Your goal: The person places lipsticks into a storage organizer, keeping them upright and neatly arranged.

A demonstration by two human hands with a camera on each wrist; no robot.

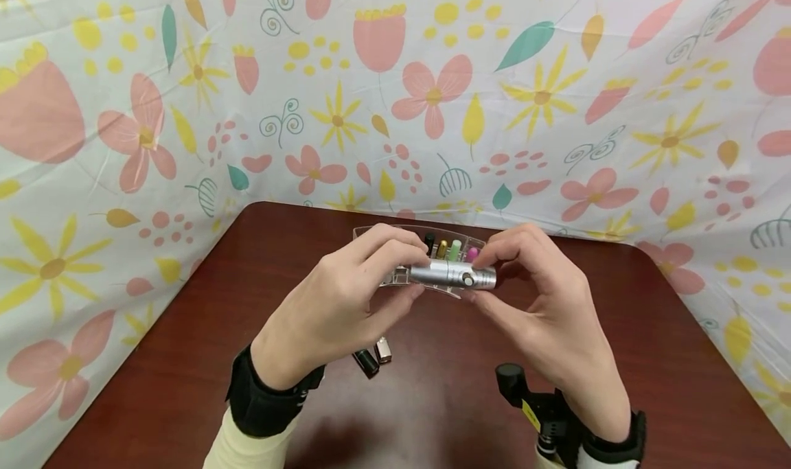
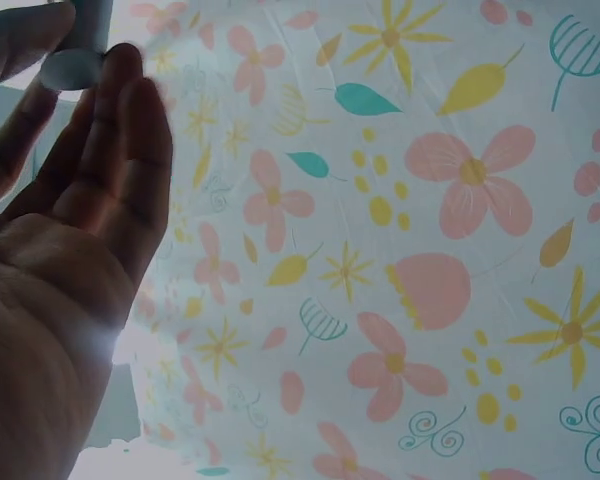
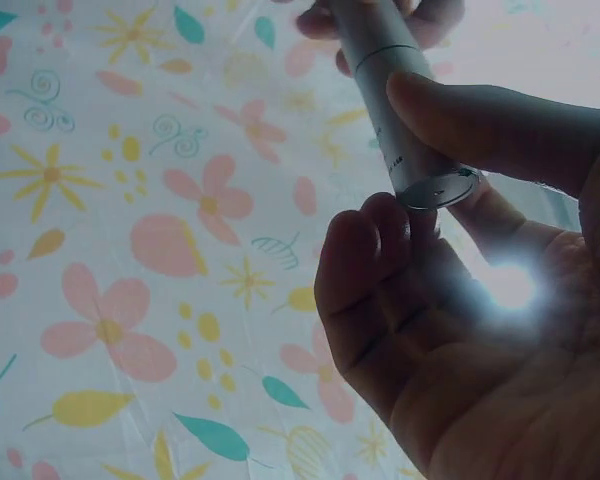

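A slim silver cosmetic tube point(image 1: 454, 275) lies level between both hands, with a seam around its barrel. My left hand point(image 1: 346, 287) pinches its left end between thumb and fingers, while the right hand point(image 1: 544, 297) pinches the other end. Up close in the right wrist view, the tube point(image 3: 385, 85) shows small dark lettering and a flat round end. Just behind it is a clear organizer point(image 1: 364, 232), partly covered by the hands, holding several lipsticks point(image 1: 454, 250) with black, gold, pale green and magenta tops. What the tube contains is hidden.
A black tube point(image 1: 366, 364) and a shorter silver-ended tube point(image 1: 383, 350) lie on the dark wooden table point(image 1: 247, 304) near the left forearm. A flower-printed cloth point(image 1: 432, 98) hangs behind the table and along both sides.
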